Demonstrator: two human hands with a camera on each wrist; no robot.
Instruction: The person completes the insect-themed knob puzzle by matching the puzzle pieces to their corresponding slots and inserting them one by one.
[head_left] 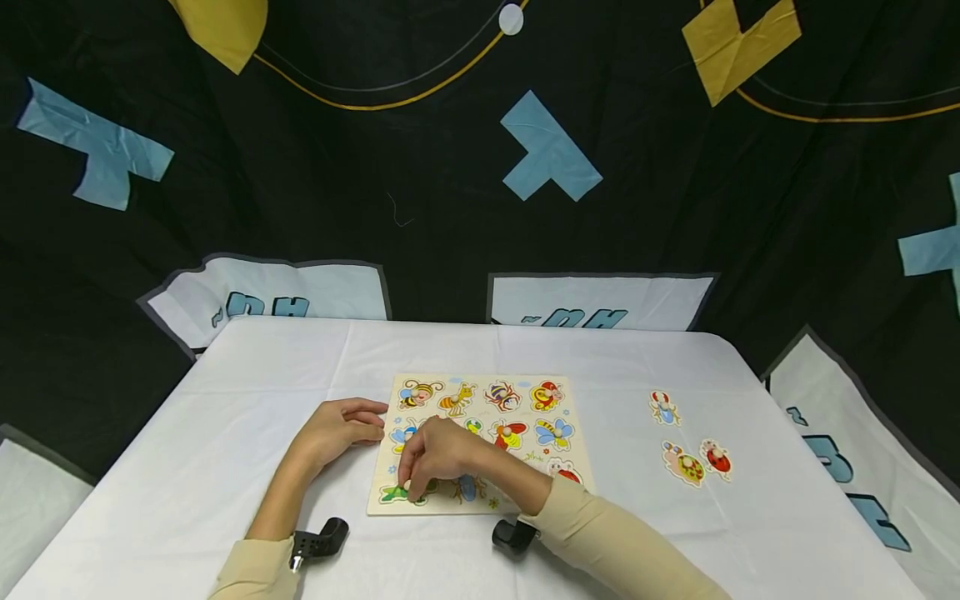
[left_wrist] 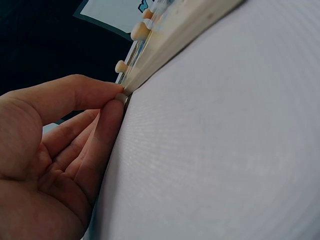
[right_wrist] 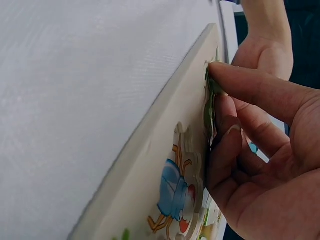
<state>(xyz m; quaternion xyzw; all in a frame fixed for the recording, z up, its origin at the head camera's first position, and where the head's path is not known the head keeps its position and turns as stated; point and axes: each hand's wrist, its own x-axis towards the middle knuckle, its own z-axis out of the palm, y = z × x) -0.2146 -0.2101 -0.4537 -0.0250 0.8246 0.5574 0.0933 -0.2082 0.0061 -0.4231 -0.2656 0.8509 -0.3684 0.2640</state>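
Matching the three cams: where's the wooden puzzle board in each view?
Head: wooden puzzle board at lower centre, partly covered by the right hand.
Left wrist: board at top centre, edge-on, slanting up and right from the left hand.
Right wrist: board slanting from bottom left toward upper right, beside the right hand.
Shared landmark: white tablecloth under the board.

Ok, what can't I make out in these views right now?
- Head: the right hand and forearm cover part of the pale rectangular wooden puzzle board.
- Right wrist: that hand's fingers hide part of the flat green puzzle piece.
- Left wrist: the top edge cuts off the board; its steep angle hides the pictures.
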